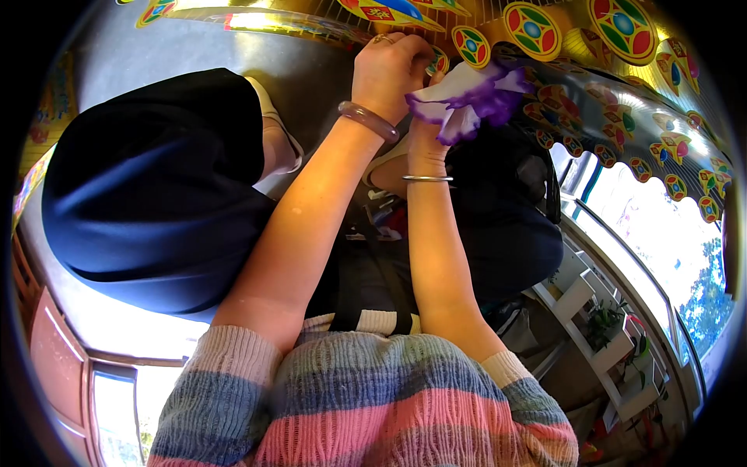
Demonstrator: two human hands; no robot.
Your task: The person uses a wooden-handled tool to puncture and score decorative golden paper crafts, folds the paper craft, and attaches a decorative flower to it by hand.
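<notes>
My left hand, with a ring and a brownish bangle, is closed with its fingers curled at the lower edge of the shiny gold decorated sheet. What its fingertips grip, if anything, is hidden. Close beside it, my right hand, with a thin silver bracelet, is raised behind a white flower with purple ruffled edges. The flower appears held in this hand; its petals cover most of the fingers. Round red, green and blue emblems hang just above both hands.
Gold and silver sheets with a scalloped edge overhang the top right. My dark-clad knees spread to both sides, above a grey floor. White shelves with plants stand by a bright window at right; a brown door is lower left.
</notes>
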